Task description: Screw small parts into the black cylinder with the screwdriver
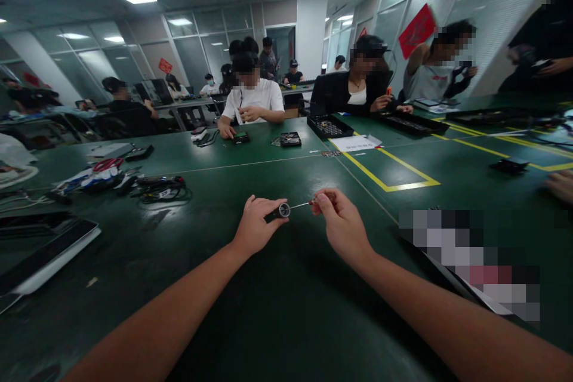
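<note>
Near the middle of the green table (277, 304), my left hand (256, 225) is closed around a small dark cylindrical part (283, 210), its round end with a silvery ring facing me. Fingers and thumb grip it from the left. My right hand (339, 221) pinches a thin screwdriver (301, 206) with a reddish handle, mostly covered by the fingers. Its metal shaft points left and reaches the ringed end; whether the tip touches or sits inside it, I cannot tell. Both hands are held above the tabletop.
Bundled black cables (163, 188) lie to the left, behind a flat device with a pale edge (67, 262). Across the table are a black tray of small parts (330, 127), a white sheet (356, 143) and yellow tape lines (409, 187). Several co-workers sit opposite.
</note>
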### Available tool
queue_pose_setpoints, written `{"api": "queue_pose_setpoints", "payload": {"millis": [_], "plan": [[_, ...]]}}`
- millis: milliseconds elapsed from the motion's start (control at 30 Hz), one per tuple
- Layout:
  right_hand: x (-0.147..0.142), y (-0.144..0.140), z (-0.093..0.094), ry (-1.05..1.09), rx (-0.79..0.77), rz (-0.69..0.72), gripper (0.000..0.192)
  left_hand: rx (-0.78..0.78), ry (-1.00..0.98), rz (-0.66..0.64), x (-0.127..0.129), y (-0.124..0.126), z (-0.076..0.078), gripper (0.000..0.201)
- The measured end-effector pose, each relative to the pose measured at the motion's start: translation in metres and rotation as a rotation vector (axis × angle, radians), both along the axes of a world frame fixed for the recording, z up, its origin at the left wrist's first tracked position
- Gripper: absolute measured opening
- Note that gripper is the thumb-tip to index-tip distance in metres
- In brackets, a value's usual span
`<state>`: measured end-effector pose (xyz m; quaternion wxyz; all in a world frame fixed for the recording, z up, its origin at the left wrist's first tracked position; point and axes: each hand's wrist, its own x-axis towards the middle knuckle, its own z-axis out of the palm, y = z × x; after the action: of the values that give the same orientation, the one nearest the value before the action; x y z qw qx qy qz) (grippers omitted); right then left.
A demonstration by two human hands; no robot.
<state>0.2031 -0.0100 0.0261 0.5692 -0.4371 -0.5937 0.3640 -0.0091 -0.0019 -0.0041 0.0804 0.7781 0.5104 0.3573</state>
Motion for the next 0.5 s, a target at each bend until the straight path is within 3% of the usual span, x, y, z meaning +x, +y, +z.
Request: {"api": "queue_pose_setpoints", "payload": {"millis": [167,400,500], "plan": [[0.0012,0.0009,0.001,-0.012,-0.037,-0.037,0.03,0.003,-0.019,-0.018,-0.0001,-0.0001,-0.0014,0.041],[0.0023,-0.0026,0.0014,-0.035,-0.049,0.04,0.037,-0.038,0.003,-0.023,0.0011,-0.0012,-0.0008,0.04],[0.0021,-0.0055,0.002,-0.126,-0.004,-0.012,0.042,-0.075,0.038,-0.061,0.0025,-0.0022,-0.0009,0.041]]}}
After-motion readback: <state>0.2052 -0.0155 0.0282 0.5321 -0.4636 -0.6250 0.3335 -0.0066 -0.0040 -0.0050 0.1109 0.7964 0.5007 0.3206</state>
